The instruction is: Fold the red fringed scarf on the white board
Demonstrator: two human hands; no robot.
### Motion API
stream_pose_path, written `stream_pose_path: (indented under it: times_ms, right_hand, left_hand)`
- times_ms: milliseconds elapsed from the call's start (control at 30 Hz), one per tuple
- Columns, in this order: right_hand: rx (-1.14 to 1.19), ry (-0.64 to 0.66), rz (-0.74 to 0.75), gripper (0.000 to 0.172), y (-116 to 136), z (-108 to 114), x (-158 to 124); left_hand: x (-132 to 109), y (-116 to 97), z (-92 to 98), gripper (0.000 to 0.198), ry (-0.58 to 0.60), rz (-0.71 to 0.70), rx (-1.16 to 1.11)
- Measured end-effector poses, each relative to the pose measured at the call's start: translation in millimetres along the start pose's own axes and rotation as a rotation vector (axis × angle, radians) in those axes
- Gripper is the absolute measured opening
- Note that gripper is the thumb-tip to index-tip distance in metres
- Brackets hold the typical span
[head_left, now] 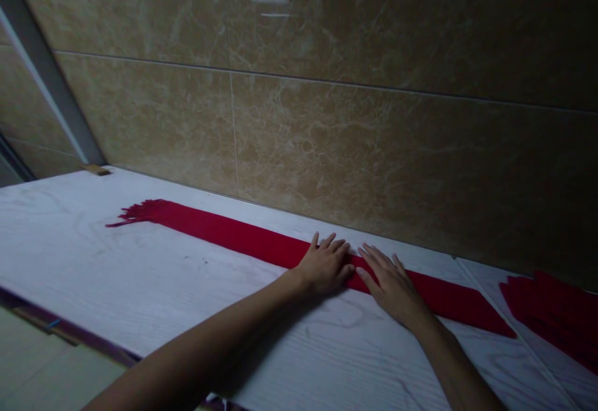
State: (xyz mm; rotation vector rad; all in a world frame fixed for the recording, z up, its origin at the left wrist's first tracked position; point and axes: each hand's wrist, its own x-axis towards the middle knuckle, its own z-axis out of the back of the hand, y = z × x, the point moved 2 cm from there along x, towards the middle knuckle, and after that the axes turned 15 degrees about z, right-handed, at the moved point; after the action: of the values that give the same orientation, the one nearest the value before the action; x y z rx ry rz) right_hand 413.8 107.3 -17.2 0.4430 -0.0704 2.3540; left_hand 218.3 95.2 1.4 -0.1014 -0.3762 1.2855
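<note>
A long red scarf [224,230] lies stretched out in a narrow band across the white table, its fringed end at the far left. My left hand [324,266] rests on the scarf near its middle, fingers spread. Just to the right, my right hand [390,283] also lies on the cloth, palm down with the fingers stretched out. The two hands are close together, thumbs nearly meeting over the fabric. Neither hand grips the scarf.
More red fringed cloth [555,311] lies at the right edge, past a seam in the white tabletop [187,286]. A marbled tile wall [299,131] rises along the back. A small brown block [96,169] sits at the far left corner beside a grey post [60,81].
</note>
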Motion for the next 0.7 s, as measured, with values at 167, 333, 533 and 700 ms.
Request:
stream_pose_path:
  times_ms: [167, 333, 533, 700]
  right_hand:
    - [-0.007, 0.205, -0.064, 0.059, 6.0, -1.9, -2.6]
    - [-0.039, 0.268, -0.051, 0.055, 7.2, -0.5, -4.9]
    - [-0.089, 0.299, -0.075, 0.057, 9.6, 0.1, -6.1]
    - [-0.080, 0.314, -0.110, 0.063, 12.5, 0.3, -4.2]
  left_hand:
    - [-9.9, 3.0, -10.6, 0.062, 0.101, -0.055, -0.019]
    - [-16.2, 5.1, -7.7, 0.074, 0.149, -0.068, -0.029]
    - [-18.9, 2.8, -1.3, 0.087, 0.169, -0.024, -0.037]
    - [-19.2, 3.7, -0.9, 0.062, 0.137, 0.000, -0.032]
